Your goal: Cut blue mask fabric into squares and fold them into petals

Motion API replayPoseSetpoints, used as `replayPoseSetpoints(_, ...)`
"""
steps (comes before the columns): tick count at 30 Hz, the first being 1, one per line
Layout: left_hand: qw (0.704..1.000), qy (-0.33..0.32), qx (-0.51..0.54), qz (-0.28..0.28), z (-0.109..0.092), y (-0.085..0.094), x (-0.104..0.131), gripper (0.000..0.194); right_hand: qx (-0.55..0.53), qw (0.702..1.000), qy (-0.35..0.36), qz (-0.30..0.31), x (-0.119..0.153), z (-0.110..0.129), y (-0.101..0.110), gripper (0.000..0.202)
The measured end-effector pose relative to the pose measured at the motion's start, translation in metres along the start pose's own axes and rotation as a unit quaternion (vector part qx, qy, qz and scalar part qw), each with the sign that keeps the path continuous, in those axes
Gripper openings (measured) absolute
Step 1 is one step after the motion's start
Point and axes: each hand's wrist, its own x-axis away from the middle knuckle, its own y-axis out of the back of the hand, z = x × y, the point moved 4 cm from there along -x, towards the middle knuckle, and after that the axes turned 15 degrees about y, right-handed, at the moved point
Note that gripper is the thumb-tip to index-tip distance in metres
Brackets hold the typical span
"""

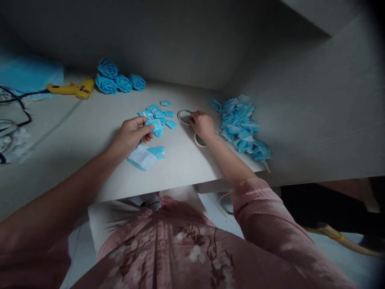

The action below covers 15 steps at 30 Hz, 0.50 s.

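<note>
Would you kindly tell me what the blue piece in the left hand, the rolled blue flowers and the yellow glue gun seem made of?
Blue piece: thin, matte sheet, perhaps paper or nonwoven fabric, judging by its dull surface.
Rolled blue flowers: matte, perhaps similar sheet, given the crinkled, layered edges.
Yellow glue gun: probably hard plastic, smooth, from its bright colour and moulded outline.

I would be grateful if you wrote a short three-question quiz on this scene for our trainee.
1. Multiple choice: What does the left hand hold? (a) a pen; (b) a blue piece; (c) a brush.
2. True or false: The yellow glue gun lies left of the rolled blue flowers, as the wearer sees it.
3. Fill in one word: From the same view, the heap of blue scraps lies to the ___ of the right hand.

Key: 1. b; 2. true; 3. right.
</note>
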Motion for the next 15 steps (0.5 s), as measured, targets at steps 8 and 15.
replayPoseSetpoints(8, 1.000, -0.004, 0.001, 0.001, 0.002, 0.001, -0.001, 0.015, -0.055, 0.998, -0.015, -0.042, 0.002, -0.009, -0.006, 0.028)
replayPoseSetpoints(15, 1.000, -0.005, -0.011, 0.003, -0.001, 0.001, 0.000, 0.017, -0.223, 0.962, -0.084, -0.134, -0.001, -0.037, -0.028, 0.016)
